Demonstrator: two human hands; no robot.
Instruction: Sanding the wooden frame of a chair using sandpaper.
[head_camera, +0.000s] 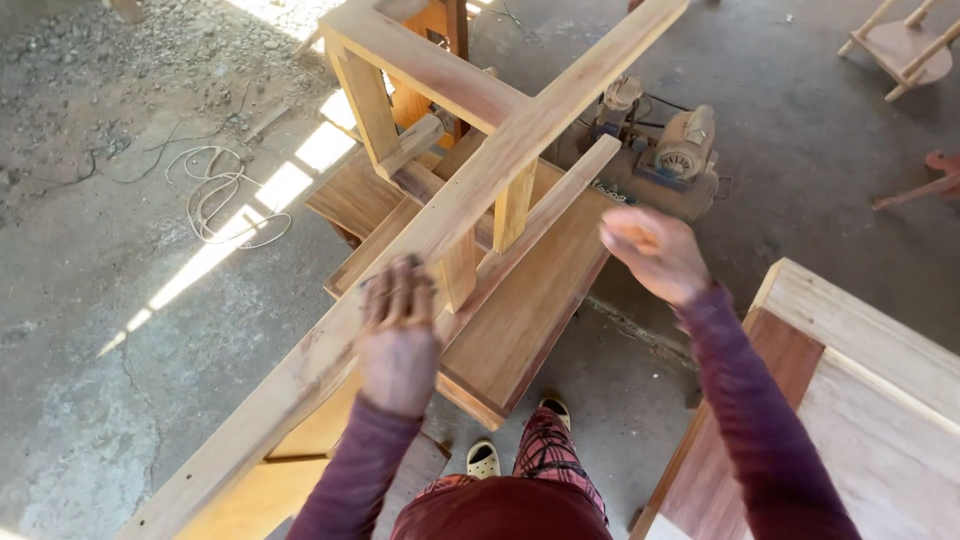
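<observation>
A long pale wooden plank (500, 160) runs diagonally from the lower left to the upper right, resting across a wooden furniture frame (420, 70). My left hand (398, 335) lies on the plank near its middle, fingers curled over its edge. My right hand (655, 252) hovers in the air to the right of the frame, fingers loosely bent, holding nothing I can see. It is blurred. Under the plank sit flat brown boards (520, 320) of the same piece of furniture. Both arms wear dark red sleeves.
A motor machine (670, 155) stands on the concrete floor behind the frame. A wooden panel (860, 380) lies at the lower right. A coil of cord (225, 195) lies at the left. A stool (905, 45) is at the top right. My feet in sandals (483, 460) show below.
</observation>
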